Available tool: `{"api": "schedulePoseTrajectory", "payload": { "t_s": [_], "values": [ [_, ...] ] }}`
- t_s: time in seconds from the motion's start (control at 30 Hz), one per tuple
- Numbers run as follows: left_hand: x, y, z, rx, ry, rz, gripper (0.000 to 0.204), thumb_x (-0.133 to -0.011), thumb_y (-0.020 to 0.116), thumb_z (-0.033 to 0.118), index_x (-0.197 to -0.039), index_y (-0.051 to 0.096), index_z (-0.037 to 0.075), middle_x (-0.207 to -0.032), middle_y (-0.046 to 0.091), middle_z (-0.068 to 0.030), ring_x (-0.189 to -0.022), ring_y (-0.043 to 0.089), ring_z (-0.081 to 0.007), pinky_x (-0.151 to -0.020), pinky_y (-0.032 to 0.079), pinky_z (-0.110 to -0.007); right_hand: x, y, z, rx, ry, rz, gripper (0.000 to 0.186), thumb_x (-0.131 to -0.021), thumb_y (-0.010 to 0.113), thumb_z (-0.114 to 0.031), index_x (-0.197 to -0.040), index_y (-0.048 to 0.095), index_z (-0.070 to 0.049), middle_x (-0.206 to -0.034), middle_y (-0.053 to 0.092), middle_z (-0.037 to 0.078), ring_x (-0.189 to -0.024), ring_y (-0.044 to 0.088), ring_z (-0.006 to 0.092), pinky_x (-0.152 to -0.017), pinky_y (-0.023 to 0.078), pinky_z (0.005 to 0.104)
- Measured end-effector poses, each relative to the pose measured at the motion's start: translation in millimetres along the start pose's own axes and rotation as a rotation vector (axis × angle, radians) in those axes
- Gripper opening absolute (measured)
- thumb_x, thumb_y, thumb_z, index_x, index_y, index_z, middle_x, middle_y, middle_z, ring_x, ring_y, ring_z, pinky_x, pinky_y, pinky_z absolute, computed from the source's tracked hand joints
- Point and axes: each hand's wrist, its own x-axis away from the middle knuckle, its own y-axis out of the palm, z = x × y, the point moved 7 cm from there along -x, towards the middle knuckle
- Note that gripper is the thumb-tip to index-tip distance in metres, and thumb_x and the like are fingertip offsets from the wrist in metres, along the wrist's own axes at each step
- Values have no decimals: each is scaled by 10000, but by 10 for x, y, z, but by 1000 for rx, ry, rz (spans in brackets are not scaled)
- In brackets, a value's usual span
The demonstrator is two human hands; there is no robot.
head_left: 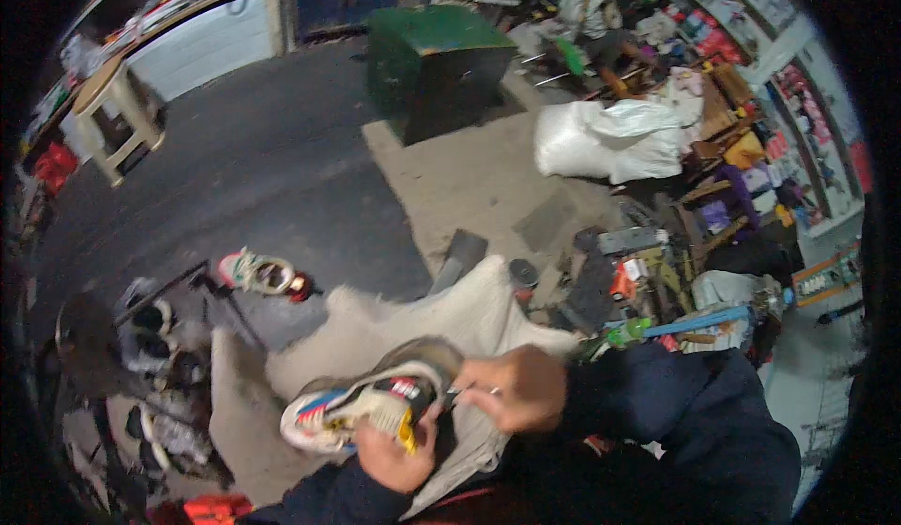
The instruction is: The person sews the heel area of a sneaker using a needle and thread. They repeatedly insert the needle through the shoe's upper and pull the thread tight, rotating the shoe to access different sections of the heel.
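Note:
A multicoloured sneaker [324,424], cream with blue, red, black and yellow parts, lies on a cream cloth [375,314] over my lap, its toe to the left. My left hand [396,457] grips the sneaker's near side by the yellow edge of its opening. Close to the heel end, my right hand [518,389] is closed in a pinch round a small, thin, metallic-looking tool [452,393]. That tool's kind is too blurred to tell; its tip is beside the left thumb. Behind the sneaker a greyish-brown curved shape shows, perhaps another shoe, partly covered.
On the floor ahead to the left stands another sneaker [258,273]. Several shoes lie in a heap at far left, near a dark metal stand [94,347]. Loose tools and scraps crowd the right side. Further off are a green box [432,65], a white sack [610,140] and a plastic stool [117,117].

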Motion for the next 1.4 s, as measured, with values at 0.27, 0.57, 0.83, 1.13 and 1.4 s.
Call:
{"api": "schedulePoseTrajectory", "payload": {
  "t_s": [0.27,0.57,0.83,1.13,1.4],
  "values": [
    [-43,-196,339,-9,144,-178,215,-830,803,176,-815,676,3,-649,609,-182,-564,614,-351,-539,460,-406,254,-188,110,-260,-182,-8,150,-953,709,-154,-1059,728,-49,-838,743,128,-758,742,240,-713,554,346],
    [89,-462,390,166,72,-237,305,-974,538,167,-1181,648,-28,-921,645,-236,-882,652,-372,-821,507,-393,361,-127,136,-347,-153,38,146,-959,698,-117,-1063,726,-19,-759,711,85,-678,667,128,-653,516,299],
    [173,-471,455,-219,244,-50,59,-880,674,0,-937,687,-11,-886,701,-179,-861,693,-333,-751,530,-383,407,-120,148,-359,-168,78,167,-966,713,-184,-1053,724,-41,-730,703,87,-635,665,146,-649,518,327],
    [336,-532,319,708,-34,-222,170,-994,633,162,-947,626,-2,-989,712,-124,-790,660,-178,-670,503,-310,377,-137,193,-398,-138,55,176,-945,742,-187,-1045,731,-43,-760,723,87,-662,683,143,-665,527,317],
    [28,-140,270,-307,176,-126,123,-761,659,37,-858,709,-20,-791,656,-275,-764,642,-488,-679,525,-519,388,-185,83,-292,-211,121,146,-917,766,-143,-1007,734,-32,-716,700,83,-628,657,129,-601,487,290]
  ]
}}
